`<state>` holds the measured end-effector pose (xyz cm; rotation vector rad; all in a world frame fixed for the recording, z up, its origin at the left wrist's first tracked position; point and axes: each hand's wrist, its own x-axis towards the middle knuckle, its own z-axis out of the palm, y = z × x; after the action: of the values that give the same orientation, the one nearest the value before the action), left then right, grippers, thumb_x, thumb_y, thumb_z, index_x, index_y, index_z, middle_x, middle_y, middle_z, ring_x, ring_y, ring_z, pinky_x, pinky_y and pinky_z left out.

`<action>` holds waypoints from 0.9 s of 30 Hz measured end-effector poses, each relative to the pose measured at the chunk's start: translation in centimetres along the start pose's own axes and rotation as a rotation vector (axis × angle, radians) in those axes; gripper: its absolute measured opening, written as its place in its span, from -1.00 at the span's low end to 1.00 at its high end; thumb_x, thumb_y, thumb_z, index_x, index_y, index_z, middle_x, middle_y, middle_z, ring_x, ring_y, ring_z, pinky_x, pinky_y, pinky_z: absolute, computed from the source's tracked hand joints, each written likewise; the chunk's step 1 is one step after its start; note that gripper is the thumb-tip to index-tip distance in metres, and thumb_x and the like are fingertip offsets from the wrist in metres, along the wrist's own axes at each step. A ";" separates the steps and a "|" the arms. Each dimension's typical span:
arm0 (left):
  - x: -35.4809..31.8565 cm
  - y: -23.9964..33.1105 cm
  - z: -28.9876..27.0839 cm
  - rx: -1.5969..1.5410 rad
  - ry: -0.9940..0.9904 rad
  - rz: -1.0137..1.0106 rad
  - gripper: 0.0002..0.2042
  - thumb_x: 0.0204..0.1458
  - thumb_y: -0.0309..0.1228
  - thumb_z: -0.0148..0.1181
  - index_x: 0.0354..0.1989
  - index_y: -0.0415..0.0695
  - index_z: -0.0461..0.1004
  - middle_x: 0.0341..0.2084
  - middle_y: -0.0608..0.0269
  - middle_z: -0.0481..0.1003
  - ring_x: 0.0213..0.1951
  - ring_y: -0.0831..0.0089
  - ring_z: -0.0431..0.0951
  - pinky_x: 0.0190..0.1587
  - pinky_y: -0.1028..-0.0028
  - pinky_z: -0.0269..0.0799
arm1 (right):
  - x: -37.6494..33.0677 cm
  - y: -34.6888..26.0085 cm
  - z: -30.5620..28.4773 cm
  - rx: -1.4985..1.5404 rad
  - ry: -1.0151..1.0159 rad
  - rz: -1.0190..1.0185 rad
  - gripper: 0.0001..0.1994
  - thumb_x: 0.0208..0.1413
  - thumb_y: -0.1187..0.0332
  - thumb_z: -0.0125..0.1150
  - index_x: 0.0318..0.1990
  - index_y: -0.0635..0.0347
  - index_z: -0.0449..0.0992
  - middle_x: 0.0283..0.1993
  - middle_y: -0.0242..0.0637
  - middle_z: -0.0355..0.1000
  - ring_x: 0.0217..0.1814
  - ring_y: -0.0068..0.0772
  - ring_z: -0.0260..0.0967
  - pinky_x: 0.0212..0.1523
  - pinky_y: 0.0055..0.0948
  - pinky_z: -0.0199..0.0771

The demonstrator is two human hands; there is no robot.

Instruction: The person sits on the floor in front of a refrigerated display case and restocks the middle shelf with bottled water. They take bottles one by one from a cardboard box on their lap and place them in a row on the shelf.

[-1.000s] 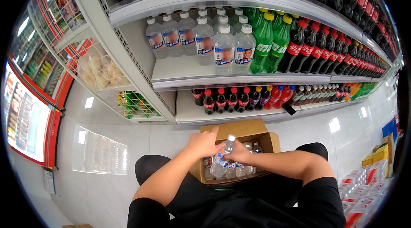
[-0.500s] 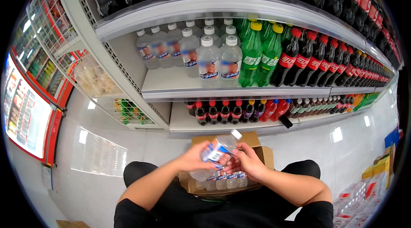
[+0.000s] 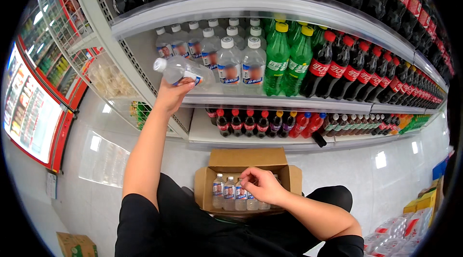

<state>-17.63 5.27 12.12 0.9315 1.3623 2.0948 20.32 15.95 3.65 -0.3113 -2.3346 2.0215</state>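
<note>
My left hand (image 3: 171,95) is raised to the middle shelf (image 3: 270,103) and grips a clear water bottle (image 3: 185,71) with a white cap, tilted on its side toward the left. It is just left of the row of upright clear bottles (image 3: 234,61) standing there. My right hand (image 3: 260,184) is down over the open cardboard box (image 3: 219,180) on my lap, fingers curled among the clear bottles in the box (image 3: 230,193); whether it grips one I cannot tell.
Green bottles (image 3: 289,56) and dark red-capped bottles (image 3: 347,69) fill the shelf to the right. A lower shelf holds small dark bottles (image 3: 251,123). A wire rack (image 3: 108,81) and a lit cooler (image 3: 29,107) stand left. Wrapped bottle packs (image 3: 390,237) lie at lower right.
My left hand has lifted a bottle from above the box up to the middle shelf. My right hand let go of it and dropped back into the box.
</note>
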 end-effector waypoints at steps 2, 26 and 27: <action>0.9 -0.5 -0.1 0.171 -0.023 -0.060 -0.54 -0.02 -0.75 0.34 0.09 -0.21 0.42 -0.13 0.27 0.54 -0.09 0.48 0.55 0.08 0.40 0.49 | -0.1 0.1 0.1 -0.026 0.004 -0.005 -0.70 0.16 0.44 0.27 0.02 0.32 0.45 -0.26 -0.22 0.62 -0.20 -0.38 0.61 -0.17 -0.36 0.59; -16.5 -6.1 4.0 1.118 -0.583 -0.329 -0.50 0.16 -0.37 0.21 0.29 -0.18 0.32 0.32 -0.19 0.29 0.27 -0.10 0.40 0.26 0.12 0.40 | 1.7 6.0 -0.4 -0.634 -0.296 0.300 -0.62 0.20 0.23 0.21 0.10 0.24 0.50 -0.10 0.15 0.59 0.00 0.12 0.58 0.07 0.00 0.56; -16.7 -5.9 3.7 1.227 -0.612 -0.335 -0.53 0.16 -0.35 0.22 0.24 -0.18 0.34 0.24 -0.15 0.35 0.20 -0.08 0.45 0.20 0.11 0.43 | 1.6 7.1 -0.4 -0.751 -0.370 0.311 -0.56 0.21 0.15 0.19 0.16 0.19 0.48 -0.01 0.12 0.57 0.04 0.17 0.56 0.08 0.05 0.55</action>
<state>-3.78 -1.81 3.01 1.4444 2.1689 0.4631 19.71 17.52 -3.43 -0.3546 -3.4069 1.2642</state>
